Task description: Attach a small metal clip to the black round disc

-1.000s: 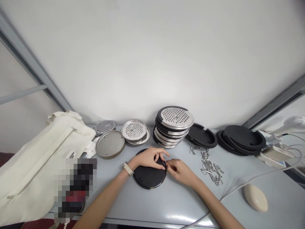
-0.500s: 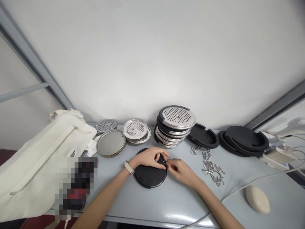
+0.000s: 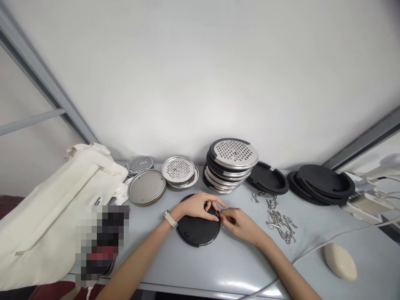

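A round black disc (image 3: 198, 228) lies flat on the grey table (image 3: 200, 266) in front of me. My left hand (image 3: 197, 206), with a watch on its wrist, rests on the disc's far edge with fingers curled at its right rim. My right hand (image 3: 239, 221) pinches a small metal hook (image 3: 218, 213) against that same rim, fingertips of both hands almost touching. A loose heap of metal hooks (image 3: 278, 217) lies to the right of my right hand.
Behind the disc stand a stack of perforated steel lids with black rims (image 3: 229, 165), perforated steel plates (image 3: 180, 170), plain steel plates (image 3: 146, 187) and black discs (image 3: 321, 182). A cream cloth bag (image 3: 53, 212) lies left; a beige oval object (image 3: 340, 261) and cables right.
Both hands stay at the disc's right rim with only slight finger movement. The view has shifted a little.
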Demonstrator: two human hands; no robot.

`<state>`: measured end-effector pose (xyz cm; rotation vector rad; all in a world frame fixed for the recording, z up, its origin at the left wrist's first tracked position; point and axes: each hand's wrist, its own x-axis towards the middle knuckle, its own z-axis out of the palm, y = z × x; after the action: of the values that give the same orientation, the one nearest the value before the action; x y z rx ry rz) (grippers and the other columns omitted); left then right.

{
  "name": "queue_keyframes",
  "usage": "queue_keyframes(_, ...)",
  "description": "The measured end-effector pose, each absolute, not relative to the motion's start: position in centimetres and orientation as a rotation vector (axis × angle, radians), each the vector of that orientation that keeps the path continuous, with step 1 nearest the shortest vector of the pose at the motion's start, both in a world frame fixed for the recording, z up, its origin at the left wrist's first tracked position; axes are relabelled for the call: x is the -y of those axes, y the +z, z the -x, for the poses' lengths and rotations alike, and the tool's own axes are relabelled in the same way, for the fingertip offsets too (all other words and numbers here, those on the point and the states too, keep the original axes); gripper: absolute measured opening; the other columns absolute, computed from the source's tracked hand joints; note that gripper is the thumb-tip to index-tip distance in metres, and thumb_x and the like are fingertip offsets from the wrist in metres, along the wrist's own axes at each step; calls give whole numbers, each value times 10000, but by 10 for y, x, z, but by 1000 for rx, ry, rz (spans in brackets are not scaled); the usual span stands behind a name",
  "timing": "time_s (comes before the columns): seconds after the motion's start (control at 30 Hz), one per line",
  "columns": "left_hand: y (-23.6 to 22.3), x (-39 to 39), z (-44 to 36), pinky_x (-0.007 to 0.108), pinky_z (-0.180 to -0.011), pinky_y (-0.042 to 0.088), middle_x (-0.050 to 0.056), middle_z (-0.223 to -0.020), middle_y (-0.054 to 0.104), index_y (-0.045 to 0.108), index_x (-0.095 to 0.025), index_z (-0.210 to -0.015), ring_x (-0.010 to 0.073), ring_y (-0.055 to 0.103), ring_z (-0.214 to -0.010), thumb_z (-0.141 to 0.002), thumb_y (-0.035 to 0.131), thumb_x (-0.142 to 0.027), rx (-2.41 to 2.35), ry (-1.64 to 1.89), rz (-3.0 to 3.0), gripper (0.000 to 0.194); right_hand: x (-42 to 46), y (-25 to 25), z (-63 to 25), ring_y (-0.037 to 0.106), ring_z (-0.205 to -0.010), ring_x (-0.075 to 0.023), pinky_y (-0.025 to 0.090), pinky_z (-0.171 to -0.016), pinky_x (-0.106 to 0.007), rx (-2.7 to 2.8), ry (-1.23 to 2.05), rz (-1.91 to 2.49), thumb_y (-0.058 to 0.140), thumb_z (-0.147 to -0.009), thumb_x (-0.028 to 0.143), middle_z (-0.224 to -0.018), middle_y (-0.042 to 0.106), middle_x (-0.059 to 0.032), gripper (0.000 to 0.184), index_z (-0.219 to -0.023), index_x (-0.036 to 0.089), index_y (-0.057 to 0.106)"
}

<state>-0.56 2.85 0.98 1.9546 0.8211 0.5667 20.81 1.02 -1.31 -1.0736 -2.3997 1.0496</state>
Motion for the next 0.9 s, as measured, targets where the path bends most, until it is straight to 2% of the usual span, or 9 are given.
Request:
queue_keyframes(0.3, 9, -28, 7, 194, -665, 421, 27, -893, 685, 646, -192, -1157, 63, 481, -606, -690, 766, -262, -787, 560, -2001, 487, -9, -12, -208, 355, -539, -96, 298, -517, -218, 2357, 1097, 1120, 432, -862, 231, -592, 406, 49, 218, -649, 183, 438)
queue_keyframes(0.7, 6, -29, 8, 193, -632, 409, 26, -878, 687, 650, -187, -1144, 67, 477, -603, -689, 766, -283, -760, 586, -1988, 480, -11, -16, -208, 309, -529, -89, 259, -509, -223, 2376, 1093, 1122, 402, -899, 306, -572, 336, 59, 306, -618, 193, 354)
queue_keyframes(0.9, 9, -29, 7, 188, -638, 414, 22, -898, 693, 651, -201, -1156, 67, 477, -616, -684, 765, -242, -784, 555, -1967, 487, -11, -14, -208, 320, -532, -93, 265, -516, -227, 2376, 1110, 1129, 374, -921, 308, -580, 363, 53, 303, -646, 185, 404)
